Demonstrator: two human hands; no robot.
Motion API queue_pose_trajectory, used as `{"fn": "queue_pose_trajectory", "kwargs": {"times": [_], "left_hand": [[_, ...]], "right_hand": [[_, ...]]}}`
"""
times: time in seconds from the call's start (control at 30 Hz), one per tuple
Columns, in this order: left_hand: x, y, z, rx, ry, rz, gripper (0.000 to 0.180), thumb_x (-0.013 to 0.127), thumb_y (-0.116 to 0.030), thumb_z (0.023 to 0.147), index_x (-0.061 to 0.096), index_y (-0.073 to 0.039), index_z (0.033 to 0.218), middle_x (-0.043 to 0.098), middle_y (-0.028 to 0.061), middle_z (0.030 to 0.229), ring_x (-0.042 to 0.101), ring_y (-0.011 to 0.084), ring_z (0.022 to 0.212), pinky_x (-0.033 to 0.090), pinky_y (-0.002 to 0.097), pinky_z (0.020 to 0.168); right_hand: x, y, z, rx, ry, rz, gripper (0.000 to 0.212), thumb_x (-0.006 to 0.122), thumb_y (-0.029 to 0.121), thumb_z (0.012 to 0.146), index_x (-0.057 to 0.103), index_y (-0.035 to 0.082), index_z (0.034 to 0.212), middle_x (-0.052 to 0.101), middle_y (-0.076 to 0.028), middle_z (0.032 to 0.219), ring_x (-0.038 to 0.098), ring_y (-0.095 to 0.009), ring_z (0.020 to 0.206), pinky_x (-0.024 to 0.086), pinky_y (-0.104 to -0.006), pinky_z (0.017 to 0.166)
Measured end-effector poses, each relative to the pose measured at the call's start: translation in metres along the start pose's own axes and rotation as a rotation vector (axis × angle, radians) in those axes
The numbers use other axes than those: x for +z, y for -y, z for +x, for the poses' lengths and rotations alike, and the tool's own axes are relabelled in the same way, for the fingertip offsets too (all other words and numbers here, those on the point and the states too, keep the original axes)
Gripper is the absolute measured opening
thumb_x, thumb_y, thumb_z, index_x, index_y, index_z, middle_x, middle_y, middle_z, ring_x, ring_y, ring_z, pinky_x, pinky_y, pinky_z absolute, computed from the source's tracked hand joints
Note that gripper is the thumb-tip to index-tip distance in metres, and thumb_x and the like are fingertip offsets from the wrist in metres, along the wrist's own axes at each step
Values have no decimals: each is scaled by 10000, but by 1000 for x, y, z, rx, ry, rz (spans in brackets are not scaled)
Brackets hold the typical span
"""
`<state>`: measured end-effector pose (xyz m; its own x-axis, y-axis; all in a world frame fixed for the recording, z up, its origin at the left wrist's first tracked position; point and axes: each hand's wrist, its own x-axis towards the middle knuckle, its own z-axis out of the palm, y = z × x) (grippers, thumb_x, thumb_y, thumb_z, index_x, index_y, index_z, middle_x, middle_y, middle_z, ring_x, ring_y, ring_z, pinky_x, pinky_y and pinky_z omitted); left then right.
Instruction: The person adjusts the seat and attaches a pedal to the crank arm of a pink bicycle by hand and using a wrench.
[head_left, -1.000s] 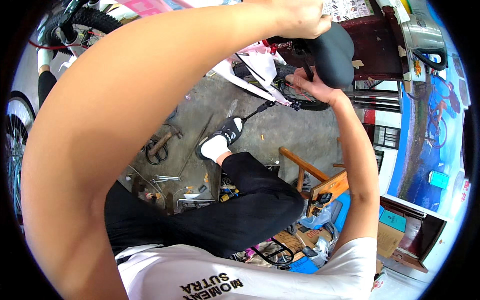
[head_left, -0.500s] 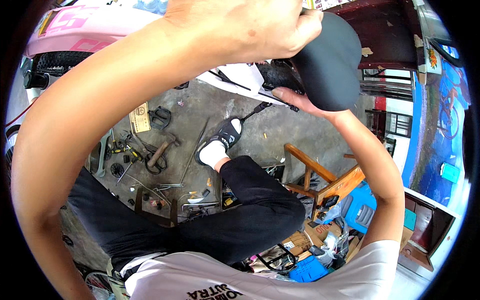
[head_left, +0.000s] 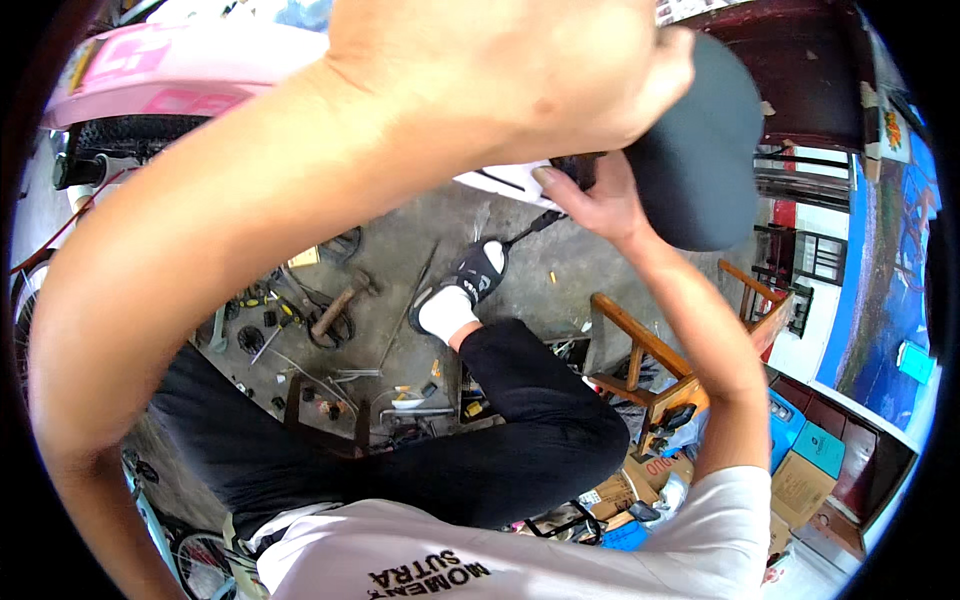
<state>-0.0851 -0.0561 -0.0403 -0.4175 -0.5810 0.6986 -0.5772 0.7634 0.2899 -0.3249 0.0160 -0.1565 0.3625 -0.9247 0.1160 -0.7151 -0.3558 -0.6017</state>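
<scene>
A black bicycle saddle (head_left: 705,140) is at the upper right, in front of me. My left hand (head_left: 510,80) reaches across the top of the view, closed in a fist against the saddle's left edge. Most of its fingers are turned away, so what they hold is hidden. Under the saddle's left side, my right hand (head_left: 600,195) grips it from below. Its thumb points left, and its other fingers are hidden behind the saddle. White bodywork (head_left: 515,182) shows below my left wrist, partly covered.
A pink and white bicycle frame (head_left: 190,75) stands at upper left. On the floor lie a hammer (head_left: 335,312), screwdrivers, and small parts. A wooden stool (head_left: 640,340) and cardboard boxes (head_left: 800,485) are at right. My sandalled foot (head_left: 465,290) rests mid-floor.
The whole view has shifted slightly, with the floor things now further right. The saddle and my left hand have moved right and a little down; my right hand has slid left along the saddle's underside.
</scene>
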Motion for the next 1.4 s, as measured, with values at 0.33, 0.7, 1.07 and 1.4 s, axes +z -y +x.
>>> {"fn": "queue_pose_trajectory", "kwargs": {"times": [0.33,0.7,1.07,1.4], "left_hand": [[16,6,-1,-23,3,151,469,604,-479,922,720,-87,693,676,142,600,696,311,544,552,444,496],[11,0,-3,-75,42,147,473,587,-499,922,749,-88,752,712,144,663,725,324,622,583,471,582],[23,8,0,-113,17,74,480,573,-507,927,756,-94,766,716,159,684,731,334,652,589,475,611],[18,10,2,-108,52,112,486,561,-495,935,761,-92,751,713,162,674,730,332,638,591,472,606]], "right_hand": [[30,23,-2,447,-412,-48,256,738,231,939,646,-4,904,560,-9,654,513,-86,646,421,-282,615],[-16,59,-53,268,-426,-535,271,666,303,976,730,49,1046,714,-232,879,691,-447,834,530,-484,717],[-33,52,-35,275,-502,-405,334,799,329,872,757,21,994,751,-205,889,729,-390,841,549,-410,741],[-44,34,-32,225,-746,-299,209,746,50,763,694,-30,949,716,-180,958,698,-339,943,537,-371,849]]}}
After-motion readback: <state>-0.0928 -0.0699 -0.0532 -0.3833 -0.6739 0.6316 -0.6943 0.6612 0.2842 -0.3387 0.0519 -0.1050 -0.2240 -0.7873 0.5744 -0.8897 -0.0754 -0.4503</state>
